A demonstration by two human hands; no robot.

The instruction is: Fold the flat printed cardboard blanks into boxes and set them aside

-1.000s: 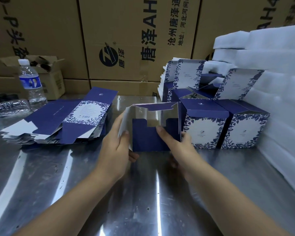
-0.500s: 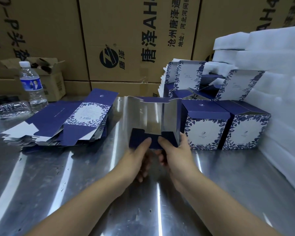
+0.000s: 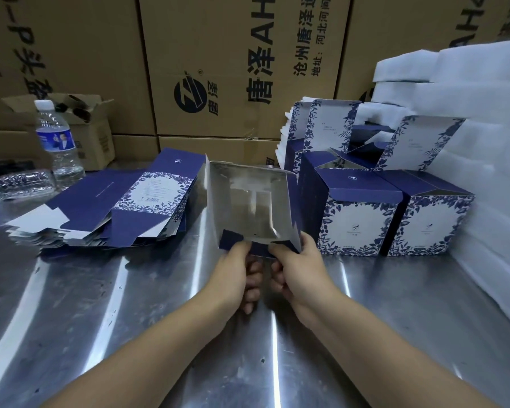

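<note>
I hold a half-formed navy box (image 3: 249, 206) over the steel table, its silver inside facing me as an open tube. My left hand (image 3: 236, 272) pinches a navy bottom flap at the near left corner. My right hand (image 3: 299, 269) grips the near right flap and corner. A fanned stack of flat blue-and-white printed blanks (image 3: 115, 207) lies to the left. Finished boxes (image 3: 359, 213) with floral borders stand to the right, some with lids up.
The steel table (image 3: 130, 304) shows glare streaks. A water bottle (image 3: 58, 142) and a crushed plastic bottle (image 3: 21, 184) sit at far left. Stacked white foam sheets (image 3: 489, 172) line the right side. Large brown cartons (image 3: 218, 69) wall off the back.
The blank went from being opened upright, navy outside toward me, to a squared tube with the silver inside facing me. Both hands shifted down to the near bottom flaps.
</note>
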